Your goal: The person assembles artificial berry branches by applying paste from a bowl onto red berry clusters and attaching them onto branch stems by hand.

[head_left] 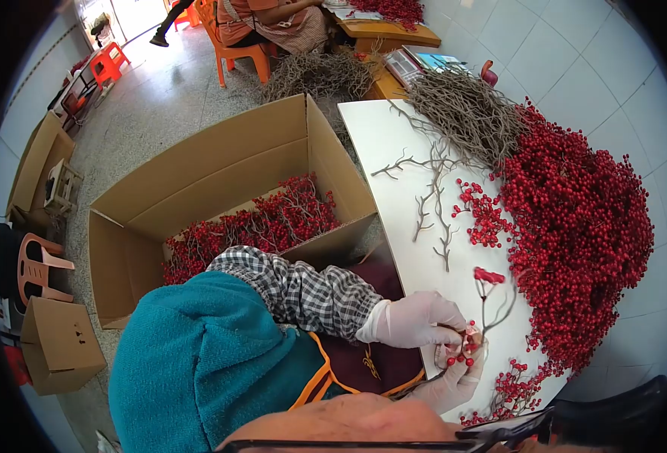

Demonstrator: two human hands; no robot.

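Note:
My left hand [418, 320], in a thin white glove and below a checked sleeve, is closed with its fingertips pinching at a berry sprig [467, 349]. My right hand [454, 383], gloved too, is closed around the same sprig from below. Small red berries show between the fingers of both hands. From the grip a thin brown twig [508, 311] sticks up, beside a stem topped by a blurred red cluster [489, 276]. The hands are over the edge of a white table [454, 283]. Where stem and berries meet is partly hidden by my fingers.
A large heap of red berry sprigs [575, 226] covers the table's right side, with bare brown branches [465, 113] behind. Loose twigs [435, 189] lie nearer. Left of the table stands an open cardboard box [212, 170] holding berry branches [254, 226]. Another person [273, 23] sits beyond.

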